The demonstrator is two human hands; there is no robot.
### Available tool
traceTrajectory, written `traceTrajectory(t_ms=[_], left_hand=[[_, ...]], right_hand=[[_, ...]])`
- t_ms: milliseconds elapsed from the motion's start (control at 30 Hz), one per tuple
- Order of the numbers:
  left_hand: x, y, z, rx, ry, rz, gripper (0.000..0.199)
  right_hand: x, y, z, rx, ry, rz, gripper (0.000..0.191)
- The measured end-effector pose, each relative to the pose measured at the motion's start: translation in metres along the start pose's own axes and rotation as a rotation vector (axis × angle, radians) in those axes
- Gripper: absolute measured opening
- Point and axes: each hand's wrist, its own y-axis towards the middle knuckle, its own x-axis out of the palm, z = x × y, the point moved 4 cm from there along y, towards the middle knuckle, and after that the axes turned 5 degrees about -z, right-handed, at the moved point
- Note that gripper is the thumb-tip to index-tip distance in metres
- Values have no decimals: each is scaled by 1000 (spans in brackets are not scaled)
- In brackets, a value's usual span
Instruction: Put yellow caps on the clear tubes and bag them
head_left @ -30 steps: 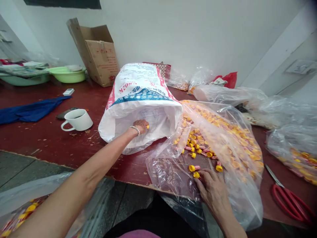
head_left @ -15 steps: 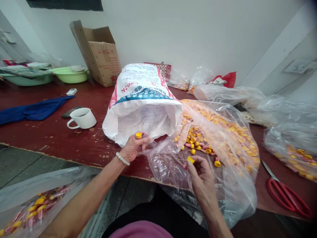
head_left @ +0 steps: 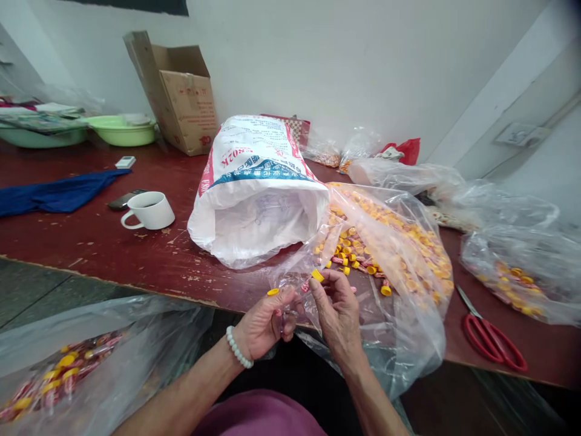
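Observation:
My left hand [head_left: 271, 321], with a pale bead bracelet at the wrist, is closed around a clear plastic tube [head_left: 282, 322]. A yellow cap [head_left: 273, 292] shows above its thumb; whether cap and tube are joined I cannot tell. Between thumb and fingers, my right hand [head_left: 334, 309] pinches a yellow-capped pink-and-white stick [head_left: 317, 276], its patterned end pointing at my left hand. The hands are close together at the table's front edge. Just beyond the right hand, a clear plastic bag [head_left: 394, 242] lies open with many similar capped sticks [head_left: 349, 247] in it.
A white woven sack [head_left: 263, 157] with clear plastic inside gapes toward me. Red-handled scissors [head_left: 492, 339] lie at the right, near another bag [head_left: 521, 284]. A white mug [head_left: 149, 211], blue cloth [head_left: 63, 192] and carton [head_left: 186, 103] are left. A filled bag [head_left: 91, 357] sits lower left.
My left hand has come down and toward me, away from the sack's mouth. My right hand has moved left with the capped stick, bringing both hands together. The view has shifted slightly.

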Motion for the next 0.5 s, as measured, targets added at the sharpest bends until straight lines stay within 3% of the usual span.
traceTrajectory(t_ms=[100,233,267,400,500], left_hand=[[8,-5,1,63,121,-96,22],[11,-8,2,78,100,-112,17],[10,-7,2,68,92,-99,17],[6,-4,-2,27,56,-86,18],[7,0,-4,-5,8,-105,17]], right_hand=[[-4,-1,-6,-27,-115,-195,19],[-1,-10,-11,-165,-278,-300,71],[1,-12,-11,-181,-306,-291,77],[6,-15,-14,-146,-364,-199,57],[7,-11,-17,-69,-324,-226,51]])
